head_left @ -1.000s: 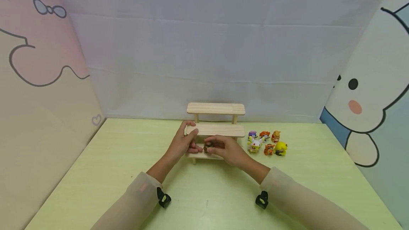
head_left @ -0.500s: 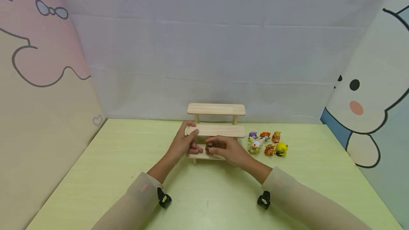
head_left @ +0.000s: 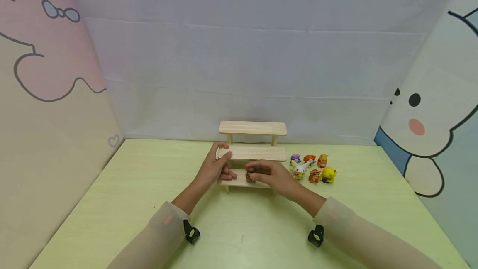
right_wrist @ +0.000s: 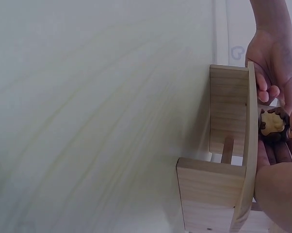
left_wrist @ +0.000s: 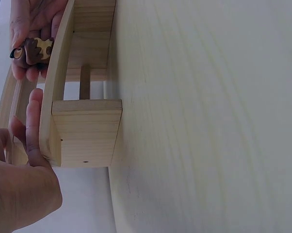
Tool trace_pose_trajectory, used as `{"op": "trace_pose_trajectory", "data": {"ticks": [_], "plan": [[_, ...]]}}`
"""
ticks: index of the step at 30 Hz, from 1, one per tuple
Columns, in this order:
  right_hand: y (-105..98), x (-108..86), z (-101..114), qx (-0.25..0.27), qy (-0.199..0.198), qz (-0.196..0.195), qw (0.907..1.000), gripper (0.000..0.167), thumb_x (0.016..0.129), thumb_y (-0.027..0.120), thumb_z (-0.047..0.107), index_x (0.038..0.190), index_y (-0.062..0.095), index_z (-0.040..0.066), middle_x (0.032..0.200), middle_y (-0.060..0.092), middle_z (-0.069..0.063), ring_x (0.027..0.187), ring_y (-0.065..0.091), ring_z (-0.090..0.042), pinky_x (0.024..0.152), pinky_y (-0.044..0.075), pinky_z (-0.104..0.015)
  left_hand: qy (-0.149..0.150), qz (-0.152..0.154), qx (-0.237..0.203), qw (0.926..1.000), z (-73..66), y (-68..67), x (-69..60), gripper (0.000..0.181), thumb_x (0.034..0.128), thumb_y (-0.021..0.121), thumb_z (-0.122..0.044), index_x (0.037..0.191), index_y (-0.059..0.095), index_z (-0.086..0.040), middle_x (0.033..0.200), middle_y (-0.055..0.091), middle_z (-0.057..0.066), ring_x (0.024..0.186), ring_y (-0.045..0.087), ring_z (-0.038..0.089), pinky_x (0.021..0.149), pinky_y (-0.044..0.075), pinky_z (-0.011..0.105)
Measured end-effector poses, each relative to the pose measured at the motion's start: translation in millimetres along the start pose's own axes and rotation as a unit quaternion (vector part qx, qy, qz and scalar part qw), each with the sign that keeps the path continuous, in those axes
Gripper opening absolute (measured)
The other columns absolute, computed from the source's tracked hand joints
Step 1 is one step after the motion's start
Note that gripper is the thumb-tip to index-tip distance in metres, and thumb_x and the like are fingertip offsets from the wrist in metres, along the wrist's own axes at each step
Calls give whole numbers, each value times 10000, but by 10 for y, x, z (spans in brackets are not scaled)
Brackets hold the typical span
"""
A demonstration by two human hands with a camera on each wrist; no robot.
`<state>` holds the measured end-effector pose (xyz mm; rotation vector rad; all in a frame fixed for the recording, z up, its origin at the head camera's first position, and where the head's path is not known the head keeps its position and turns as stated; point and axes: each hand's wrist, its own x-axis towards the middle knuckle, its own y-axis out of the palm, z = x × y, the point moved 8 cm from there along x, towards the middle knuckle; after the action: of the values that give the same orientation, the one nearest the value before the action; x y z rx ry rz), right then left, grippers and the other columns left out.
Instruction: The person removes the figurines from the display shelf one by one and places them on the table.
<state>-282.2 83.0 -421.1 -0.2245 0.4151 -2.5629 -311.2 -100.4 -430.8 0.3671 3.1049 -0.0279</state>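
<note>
A small brown and cream figurine (head_left: 249, 174) stands at the lowest tier of a three-tier wooden display shelf (head_left: 257, 152). My right hand (head_left: 270, 175) pinches it between thumb and fingers, partly covering it. In the left wrist view the figurine (left_wrist: 37, 51) shows its brown head and cream body just over the tier; in the right wrist view its cream front (right_wrist: 273, 121) faces the camera. My left hand (head_left: 214, 167) grips the shelf's left end, thumb on the middle tier and other fingers lower, over the bottom tier.
To the right of the shelf, several small figurines are grouped on the table (head_left: 149, 219): a white and yellow one (head_left: 298, 170), a yellow one (head_left: 328, 174), an orange striped one (head_left: 315, 175) and others behind. A white cloth backdrop (head_left: 246, 61) hangs behind the table.
My right hand has slid slightly to the right along the lowest tier, and the figurine has moved with it. The left hand keeps its place on the shelf.
</note>
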Motion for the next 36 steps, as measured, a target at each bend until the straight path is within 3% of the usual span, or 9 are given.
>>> {"op": "trace_pose_trajectory", "data": {"ticks": [12,21,32,36], "plan": [[-214,-178,-45,-193,135,-156,9996,351,1022,682,229,1353,676,114,1375,660,-61,1273,622,-227,1012,542,-285,53,67,-38,10000,-16,10,-11,401,1107,526,-265,1447,357,-138,622,532,66,638,757,254,570,634,304],[-364,-349,-76,124,17,-270,9996,361,1019,684,207,1350,664,66,1387,634,-130,1227,643,-262,944,577,-243,19,107,-97,9999,-6,12,-8,422,1103,535,-286,1448,348,-131,625,522,63,656,763,267,576,636,304],[-499,-510,-126,40,60,-400,9992,377,1011,691,198,1356,654,50,1374,631,-156,1258,627,-310,960,573,-245,12,89,-68,9999,-15,17,-9,433,1104,532,-287,1460,342,-128,629,523,62,653,762,261,578,635,296],[-550,-569,-155,-87,134,-437,9989,404,1018,682,213,1378,634,35,1379,632,-148,1236,645,-255,956,574,-245,10,65,-74,10000,-18,14,-20,419,1103,535,-287,1449,353,-135,626,523,65,648,761,261,571,632,292]]}}
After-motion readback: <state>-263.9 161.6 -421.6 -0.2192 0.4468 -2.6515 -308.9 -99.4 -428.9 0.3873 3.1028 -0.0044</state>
